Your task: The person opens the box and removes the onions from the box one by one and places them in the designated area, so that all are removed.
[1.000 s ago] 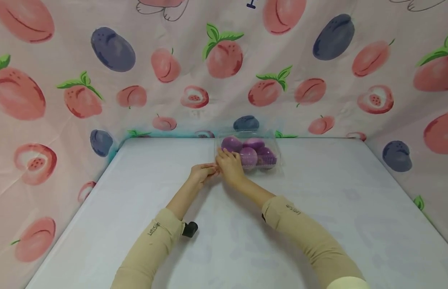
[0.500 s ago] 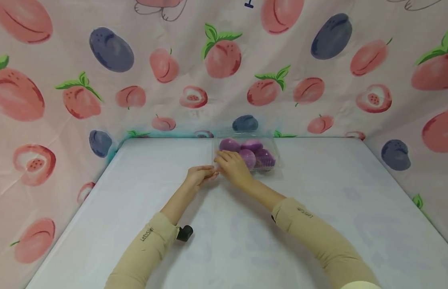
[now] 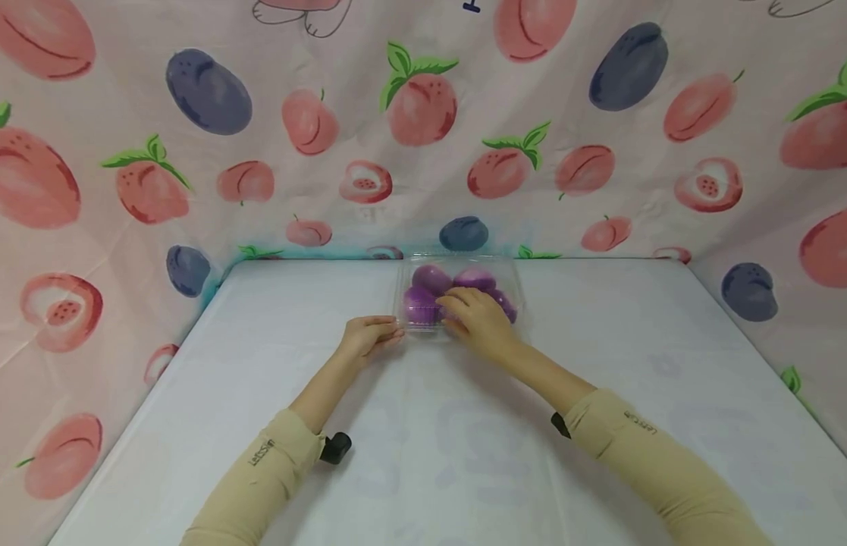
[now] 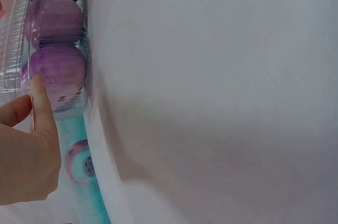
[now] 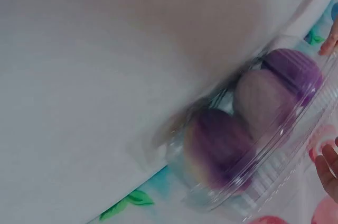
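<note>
A clear plastic clamshell box (image 3: 406, 265) holding several round purple onions (image 3: 432, 279) stands at the far side of the table, its lid down over them. At its front left corner, my left hand (image 3: 370, 338) pinches the rim between thumb and fingers. In the left wrist view the left index finger (image 4: 44, 105) lies straight along the box edge, with the thumb on the other side. My right hand (image 3: 483, 322) is over the front edge, right of the middle, fingers loosely bent and hiding some onions. In the right wrist view its fingers (image 5: 328, 158) are beside the lid.
The white-covered table (image 3: 409, 455) spreads in front of the box. Behind it rises a cloth backdrop (image 3: 409, 220) printed with peaches and plums, close to the box's back edge. A small black wrist camera (image 3: 337, 448) sits at the left sleeve.
My right hand has moved right along the front edge, away from the left corner, uncovering a front-left onion. The lid now looks lower and flatter. My left hand has shifted slightly left.
</note>
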